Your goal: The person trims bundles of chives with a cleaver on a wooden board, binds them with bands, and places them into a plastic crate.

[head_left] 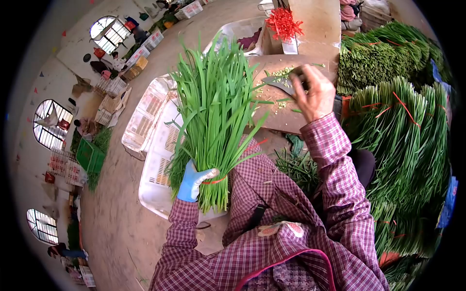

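My left hand (195, 180), in a blue and white glove, grips a thick bunch of garlic chives (213, 111) near its cut ends. A red tie (213, 180) circles the bunch just by my thumb. The leaves point away from me, above a white plastic crate. Bare and curled, my right hand (314, 92) is over the wooden board (272, 121), closed around a knife; its handle is mostly hidden by the fingers. The knife's curved blade (279, 85) points left, low over the board. Chopped stem bits (281, 104) lie scattered around it.
White crates (158, 177) stand to the left. A bundle of red ties (284, 24) hangs beyond the board. Tied chives (398, 140) are piled high along the right. Loose trimmings (298, 169) lie by my knee. Other people and a green basket (90, 155) are far left.
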Tool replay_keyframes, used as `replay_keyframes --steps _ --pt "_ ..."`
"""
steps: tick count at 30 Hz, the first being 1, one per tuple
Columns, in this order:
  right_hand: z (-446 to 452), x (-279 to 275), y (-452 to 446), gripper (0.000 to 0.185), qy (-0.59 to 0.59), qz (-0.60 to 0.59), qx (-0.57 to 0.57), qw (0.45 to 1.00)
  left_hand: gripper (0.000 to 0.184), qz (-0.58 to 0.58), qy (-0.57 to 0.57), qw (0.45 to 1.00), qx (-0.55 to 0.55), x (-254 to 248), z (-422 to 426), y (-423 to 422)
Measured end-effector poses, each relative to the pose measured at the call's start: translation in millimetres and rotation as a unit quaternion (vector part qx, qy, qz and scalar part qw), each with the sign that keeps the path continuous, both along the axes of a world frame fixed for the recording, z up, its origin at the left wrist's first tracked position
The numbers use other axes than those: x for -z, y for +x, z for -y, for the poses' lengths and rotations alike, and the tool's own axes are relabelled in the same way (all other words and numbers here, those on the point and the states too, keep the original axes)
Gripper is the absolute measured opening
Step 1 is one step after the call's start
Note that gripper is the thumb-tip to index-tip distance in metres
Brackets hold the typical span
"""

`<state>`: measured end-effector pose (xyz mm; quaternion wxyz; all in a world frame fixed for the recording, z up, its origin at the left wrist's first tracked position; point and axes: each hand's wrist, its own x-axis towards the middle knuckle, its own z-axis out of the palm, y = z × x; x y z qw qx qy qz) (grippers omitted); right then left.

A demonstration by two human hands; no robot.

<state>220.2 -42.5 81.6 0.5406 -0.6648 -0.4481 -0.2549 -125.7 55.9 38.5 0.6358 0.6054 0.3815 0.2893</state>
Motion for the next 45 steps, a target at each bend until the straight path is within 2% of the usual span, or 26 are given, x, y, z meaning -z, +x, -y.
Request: replay_keyframes --steps 4,6,7,9,10,12,15,17,18,20,21,22,24,25,26,27,28,29,31,33,35,36,39,42,44,45 --pt "21 15 48 0.013 -0.004 -0.050 0.091 0.995 0.059 -0.013 -0.007 1.000 0.011 9 -3 -14" --pt "32 33 73 0.017 -0.018 -0.096 0.114 0.989 0.066 -0.079 0.009 0.997 0.004 -3 6 -10" --pt "41 40 84 0.019 -0.054 -0.098 0.154 0.982 0.066 -0.078 0.010 0.997 -0.003 -1 6 -12" --pt "59 57 105 0.019 -0.056 -0.112 0.183 0.975 0.068 -0.078 0.052 0.996 0.004 7 2 -16" --pt "68 65 118 0.021 -0.059 -0.140 0.191 0.970 0.070 -0.098 0.038 0.994 0.005 3 2 -16" --pt "90 88 148 0.025 -0.059 -0.162 0.207 0.963 0.066 -0.079 0.044 0.996 -0.019 6 3 -17" --pt "119 100 168 0.022 -0.213 -0.191 0.316 0.904 0.061 -0.081 0.093 0.992 -0.033 18 -3 -24" --pt "128 121 179 0.024 -0.306 -0.144 0.264 0.903 0.063 -0.097 0.084 0.991 -0.045 18 -3 -21" --pt "125 119 162 0.027 -0.307 -0.099 0.236 0.917 0.057 -0.074 0.043 0.995 -0.052 12 -1 -16" --pt "111 118 123 0.037 -0.295 -0.016 0.179 0.938 0.055 -0.071 0.052 0.995 -0.051 11 -1 -10" --pt "101 98 85 0.036 -0.260 -0.038 0.095 0.960 0.054 -0.068 0.064 0.994 -0.052 11 -1 -8" --pt "86 99 57 0.031 -0.163 -0.019 0.033 0.986 0.053 -0.074 0.062 0.994 -0.051 12 -1 -5" --pt "71 80 2 0.024 -0.154 -0.139 -0.149 0.967 0.057 -0.068 0.061 0.995 -0.049 14 -3 -1" --pt "65 65 -20 0.024 -0.153 -0.108 -0.166 0.968 0.063 -0.061 0.058 0.995 -0.048 17 -4 1" --pt "56 52 -41 0.023 -0.076 -0.070 -0.194 0.975 0.063 -0.064 0.056 0.995 -0.043 22 -6 1" --pt "49 35 -58 0.019 -0.063 -0.043 -0.224 0.972 0.063 -0.112 0.110 0.987 -0.044 30 -10 0" --pt "40 24 -70 0.016 -0.041 -0.052 -0.259 0.964 0.064 -0.157 0.164 0.973 -0.045 33 -12 1" --pt "36 6 -83 0.016 -0.047 -0.083 -0.290 0.952 0.064 -0.157 0.165 0.973 -0.040 27 -8 7" --pt "16 -1 -95 0.018 -0.074 -0.083 -0.269 0.957 0.065 -0.172 0.235 0.956 -0.019 12 6 18" --pt "0 -2 -98 0.024 -0.118 -0.101 -0.245 0.957 0.065 -0.166 0.236 0.957 -0.015 16 9 21" --pt "-12 6 -98 0.025 -0.136 -0.112 -0.235 0.956 0.067 -0.256 0.268 0.929 -0.016 15 13 21" --pt "-13 9 -98 0.025 -0.137 -0.113 -0.235 0.956 0.066 -0.256 0.299 0.919 -0.024 23 11 19" --pt "-15 17 -96 0.022 -0.132 -0.104 -0.186 0.968 0.065 -0.221 0.261 0.940 -0.001 33 7 19" --pt "-18 27 -96 0.019 -0.106 -0.096 -0.158 0.977 0.060 -0.267 0.269 0.925 -0.003 19 17 22" --pt "-24 35 -97 0.016 -0.064 -0.163 -0.175 0.969 0.056 -0.306 0.325 0.895 -0.004 24 18 18" --pt "-21 28 -99 0.017 -0.088 -0.218 -0.197 0.952 0.054 -0.309 0.369 0.876 -0.015 23 20 19"
